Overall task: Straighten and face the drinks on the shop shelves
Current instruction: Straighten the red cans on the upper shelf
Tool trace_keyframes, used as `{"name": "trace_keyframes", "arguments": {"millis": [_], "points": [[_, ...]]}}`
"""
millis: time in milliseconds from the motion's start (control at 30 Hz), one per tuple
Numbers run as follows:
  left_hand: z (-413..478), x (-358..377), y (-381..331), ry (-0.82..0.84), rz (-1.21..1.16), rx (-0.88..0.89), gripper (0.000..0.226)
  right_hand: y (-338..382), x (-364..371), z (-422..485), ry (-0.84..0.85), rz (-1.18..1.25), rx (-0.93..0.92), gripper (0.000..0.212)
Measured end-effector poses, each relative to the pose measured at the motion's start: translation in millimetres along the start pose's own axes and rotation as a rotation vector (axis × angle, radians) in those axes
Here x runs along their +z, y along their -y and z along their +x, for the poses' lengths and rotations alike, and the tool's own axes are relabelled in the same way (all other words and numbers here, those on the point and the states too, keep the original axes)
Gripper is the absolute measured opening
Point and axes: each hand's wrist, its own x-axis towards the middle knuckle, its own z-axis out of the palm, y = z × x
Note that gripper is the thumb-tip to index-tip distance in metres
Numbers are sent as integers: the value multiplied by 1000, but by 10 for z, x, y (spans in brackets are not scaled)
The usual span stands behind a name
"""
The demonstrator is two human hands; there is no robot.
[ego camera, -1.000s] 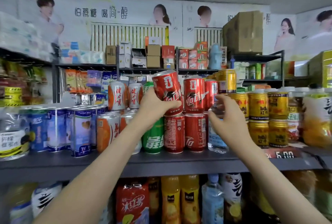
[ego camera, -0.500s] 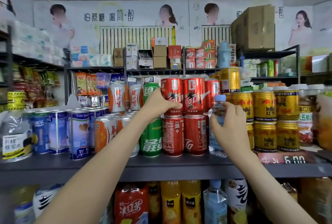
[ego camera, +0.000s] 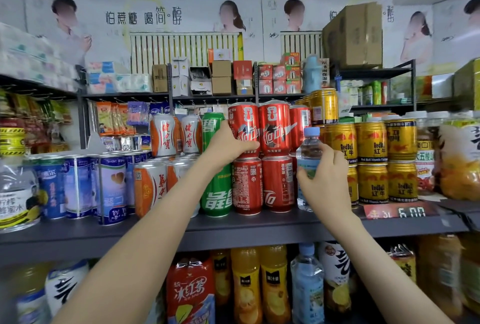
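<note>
Hands at work on a shop shelf point(ego camera: 285, 225): left hand point(ego camera: 228, 146) curls its grip round the upper red cola can point(ego camera: 244, 126), best turned gently, logo forward, kept square on the can beneath point(ego camera: 246, 186). Right of it, right hand point(ego camera: 324, 181) grips an upright water bottle point(ego camera: 309, 149) beside the stack.

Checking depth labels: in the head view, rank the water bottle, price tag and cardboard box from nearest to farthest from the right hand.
1. water bottle: held in the right hand.
2. price tag: low, to the hand's right.
3. cardboard box: high up at the back.
</note>
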Motion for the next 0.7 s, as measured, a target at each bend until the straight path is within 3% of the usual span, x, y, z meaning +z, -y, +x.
{"name": "trace_keyframes", "arguments": {"millis": [67, 233, 467, 700], "points": [[17, 8, 21, -8, 40, -4, 92, 25, 20, 9, -10, -10, -3, 59], [-92, 4, -20, -71, 168, 41, 80, 32, 57, -8, -43, -61, 32, 66], [-503, 125, 102, -323, 430, 220, 81, -117, 200, -163, -44, -213, 177, 81], [-1119, 244, 462, -388, 562, 411, 57, -173, 286, -194, -60, -230, 232, 62]]}}
